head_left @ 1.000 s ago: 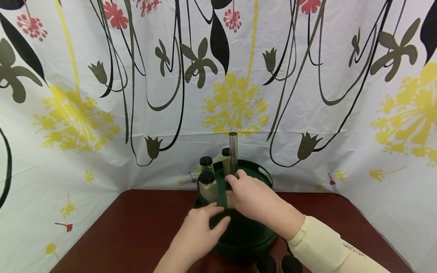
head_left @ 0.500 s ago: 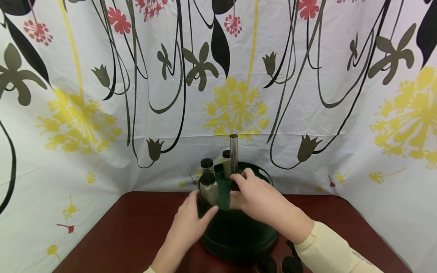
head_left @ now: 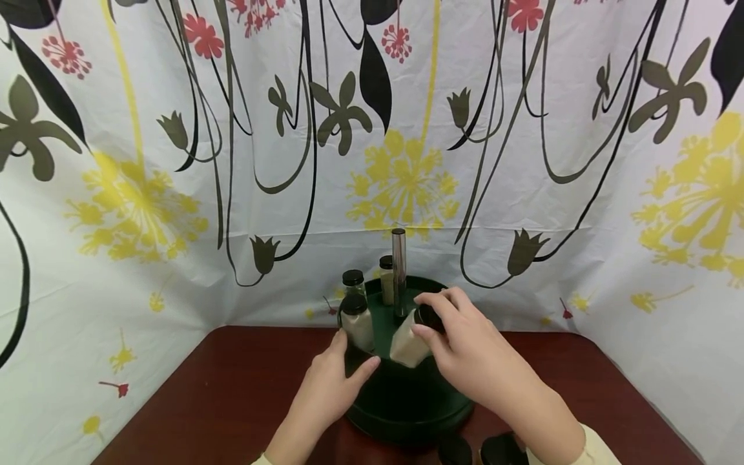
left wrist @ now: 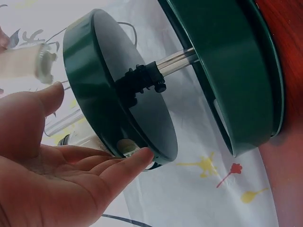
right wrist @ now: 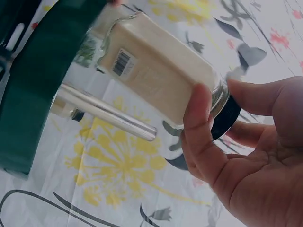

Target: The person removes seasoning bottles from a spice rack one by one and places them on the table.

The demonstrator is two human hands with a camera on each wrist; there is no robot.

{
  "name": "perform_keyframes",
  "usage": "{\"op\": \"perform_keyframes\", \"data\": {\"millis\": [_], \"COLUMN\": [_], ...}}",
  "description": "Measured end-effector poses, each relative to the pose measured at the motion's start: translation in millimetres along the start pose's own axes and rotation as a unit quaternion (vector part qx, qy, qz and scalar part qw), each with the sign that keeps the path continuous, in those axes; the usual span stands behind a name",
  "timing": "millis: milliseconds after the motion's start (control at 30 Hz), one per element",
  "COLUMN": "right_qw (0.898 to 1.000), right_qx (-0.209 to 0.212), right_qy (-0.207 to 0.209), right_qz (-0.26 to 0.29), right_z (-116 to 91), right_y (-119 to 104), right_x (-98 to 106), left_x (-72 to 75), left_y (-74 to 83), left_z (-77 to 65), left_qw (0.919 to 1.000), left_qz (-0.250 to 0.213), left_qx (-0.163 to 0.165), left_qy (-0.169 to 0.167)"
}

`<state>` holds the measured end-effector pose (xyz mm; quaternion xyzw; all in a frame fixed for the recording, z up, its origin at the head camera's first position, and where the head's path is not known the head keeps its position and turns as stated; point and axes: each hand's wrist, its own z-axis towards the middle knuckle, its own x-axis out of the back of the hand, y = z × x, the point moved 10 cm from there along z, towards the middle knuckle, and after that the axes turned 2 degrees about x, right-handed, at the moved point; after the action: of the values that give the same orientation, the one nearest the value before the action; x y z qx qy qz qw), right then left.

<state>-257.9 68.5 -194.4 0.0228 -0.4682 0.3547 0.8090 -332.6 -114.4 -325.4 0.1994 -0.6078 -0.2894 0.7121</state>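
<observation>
Flower-printed cloth (head_left: 401, 97) hangs behind and to both sides of a dark red-brown table (head_left: 250, 394). Over the near part of a green upper tier (head_left: 380, 326), a square jar of pale powder (head_left: 409, 345) hangs tilted, its base pointing down toward the tier; whether a corner touches, I cannot tell. Its black lid (right wrist: 225, 118) is gripped between the thumb and curled fingers of the right hand (head_left: 467, 339), with a fingertip also against the jar's shoulder.

Just left of it, the left hand (head_left: 331, 374) has its thumb spread away and its fingers extended, lying along the tier's rim beside the opening there; it grips nothing. Close to those fingers stands a second powder jar (head_left: 357, 324), with a jar of green bits (head_left: 353, 282) behind it. Farther back, a third jar (head_left: 386, 282) stands beside the shiny post (head_left: 398, 258) that rises from the tier. Below is the wider lower tier (head_left: 407, 423), and two black lids (head_left: 455, 450) show at the bottom edge of the view.

What could go wrong, as I judge it: the jar is held only at its top, so a loose lid or slipping fingers could drop it. Swung left, its base might knock the second powder jar. Weight landing off-centre — with the left hand only lightly placed — could tip the tier on its post.
</observation>
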Motion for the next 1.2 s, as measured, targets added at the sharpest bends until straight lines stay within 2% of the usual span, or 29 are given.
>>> {"op": "perform_keyframes", "data": {"millis": [200,333,500,667,767,933,1200], "right_qw": [0.999,0.998,0.997,0.992,0.985,0.972,0.949], "right_qx": [-0.011,-0.015,-0.003,0.009,0.019,0.023,0.017], "right_qy": [0.014,-0.007,-0.034,-0.106,-0.155,-0.210,-0.302], "right_qz": [0.032,0.065,0.063,0.065,0.079,0.101,0.089], "right_z": [-25.6,-34.6,-36.2,-39.3,-41.6,-46.9,-54.2], "right_y": [-0.6,-0.4,-1.1,0.0,-2.4,-5.9,-0.2], "right_x": [7.0,1.2,-3.7,-18.4,-32.3,-53.8,-88.0], "left_x": [-3.3,-0.2,3.9,2.6,3.1,3.6,5.6], "left_y": [2.4,0.6,1.3,5.4,6.1,5.1,2.1], "left_z": [-0.7,-2.1,-2.3,-2.6,-2.0,-1.7,-2.0], "left_qw": [1.0000,1.0000,0.9998,0.9997,0.9996,0.9993,0.9987], "left_qz": [-0.002,0.004,0.007,0.005,0.005,0.009,0.012], "left_qx": [-0.007,-0.009,-0.017,-0.024,-0.024,-0.028,-0.034], "left_qy": [-0.005,-0.003,0.000,-0.006,-0.011,-0.024,-0.035]}}
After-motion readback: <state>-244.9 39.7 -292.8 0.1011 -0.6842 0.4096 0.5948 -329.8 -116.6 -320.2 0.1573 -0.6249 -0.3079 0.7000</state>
